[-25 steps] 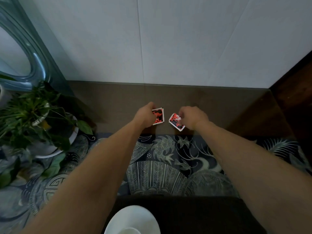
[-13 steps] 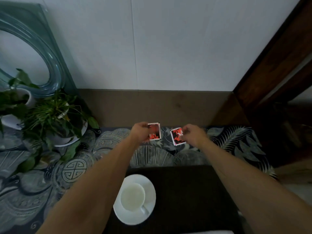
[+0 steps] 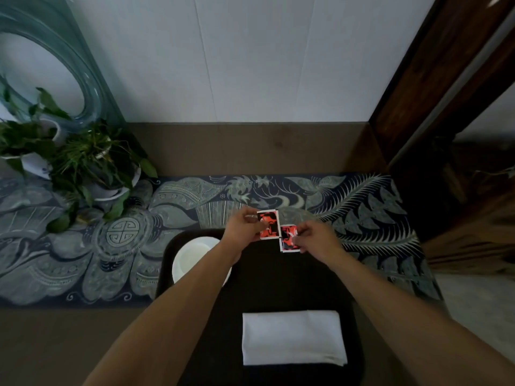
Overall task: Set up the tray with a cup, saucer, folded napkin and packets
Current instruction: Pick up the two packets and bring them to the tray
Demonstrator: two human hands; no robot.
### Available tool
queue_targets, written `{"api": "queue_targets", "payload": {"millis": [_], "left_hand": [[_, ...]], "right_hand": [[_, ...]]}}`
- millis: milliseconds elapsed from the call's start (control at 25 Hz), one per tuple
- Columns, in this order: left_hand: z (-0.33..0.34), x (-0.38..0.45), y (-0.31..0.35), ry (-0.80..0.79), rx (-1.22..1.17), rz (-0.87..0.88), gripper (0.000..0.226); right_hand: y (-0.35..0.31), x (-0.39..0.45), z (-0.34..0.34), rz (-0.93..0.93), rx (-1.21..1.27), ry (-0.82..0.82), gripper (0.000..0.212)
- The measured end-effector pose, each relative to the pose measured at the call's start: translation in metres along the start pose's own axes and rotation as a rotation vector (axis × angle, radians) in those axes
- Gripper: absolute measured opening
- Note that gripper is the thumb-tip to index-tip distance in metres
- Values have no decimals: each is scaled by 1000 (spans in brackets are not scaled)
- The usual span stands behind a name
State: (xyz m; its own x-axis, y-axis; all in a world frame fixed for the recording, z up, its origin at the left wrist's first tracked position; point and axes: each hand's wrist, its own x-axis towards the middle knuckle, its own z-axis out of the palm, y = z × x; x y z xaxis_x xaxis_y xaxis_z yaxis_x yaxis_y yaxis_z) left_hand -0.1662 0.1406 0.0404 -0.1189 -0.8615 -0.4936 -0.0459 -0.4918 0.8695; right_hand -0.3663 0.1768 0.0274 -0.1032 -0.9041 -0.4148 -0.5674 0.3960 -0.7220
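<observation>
Over the dark tray's [image 3: 178, 246] far edge, the left hand [image 3: 242, 227] pinches one red packet [image 3: 268, 224] and the right hand [image 3: 315, 239] another [image 3: 288, 238]. On the tray: a white saucer [image 3: 192, 254] at far left, a folded napkin [image 3: 292, 337] near.

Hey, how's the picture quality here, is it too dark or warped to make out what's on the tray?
Head view: dim, flat light, so the dark tray swallows detail; the white napkin and saucer stand out; wide-angle bending curves the wall lines and door frame; the packets' print is soft, unreadable; no glare.
</observation>
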Motion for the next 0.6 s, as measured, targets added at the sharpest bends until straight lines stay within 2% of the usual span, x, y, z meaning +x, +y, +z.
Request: {"api": "queue_targets", "payload": {"millis": [280,600], "left_hand": [[17,-28,-53,148,44,-84,21],[12,-21,-86,133,66,-141,21]], "right_hand": [[42,-18,5,34,38,-50,19],[57,-11,38,134,-15,-6,21]]}}
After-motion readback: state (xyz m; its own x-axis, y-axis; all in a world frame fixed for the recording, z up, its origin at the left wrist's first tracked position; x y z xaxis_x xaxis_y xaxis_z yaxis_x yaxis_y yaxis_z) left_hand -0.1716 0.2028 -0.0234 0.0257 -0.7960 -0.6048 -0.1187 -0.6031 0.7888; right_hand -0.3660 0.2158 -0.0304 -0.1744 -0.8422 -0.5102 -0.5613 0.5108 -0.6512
